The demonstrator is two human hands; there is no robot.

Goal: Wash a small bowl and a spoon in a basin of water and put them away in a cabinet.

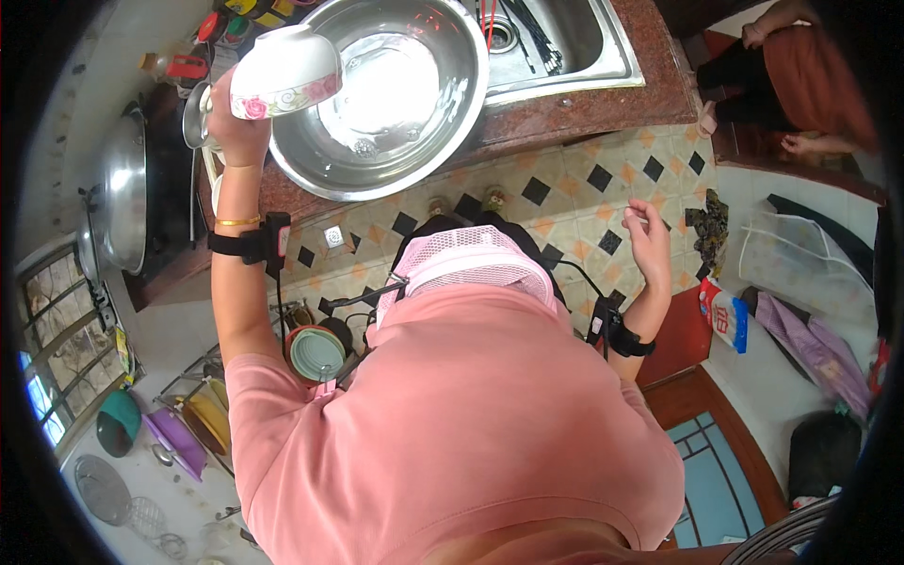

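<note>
My left hand [239, 131] grips a white bowl with a pink rose band [289, 74]. The bowl is held upside down, rim low and foot up, over the left side of a large stainless steel basin [462, 131]. Some of my fingers are hidden behind it. Water shows in the bottom of the basin, which rests on the red stone counter. Away to the right, my right hand [646, 229] hangs over the tiled floor with nothing in it, its fingers loosely bent.
A steel sink [597, 74] holding chopsticks [544, 46] adjoins the basin on the right. Bottles [187, 67] crowd the counter's back left. A wok [123, 194] stands at far left. Another person [812, 78] is at the upper right. Stacked plastic basins [318, 353] sit low at left.
</note>
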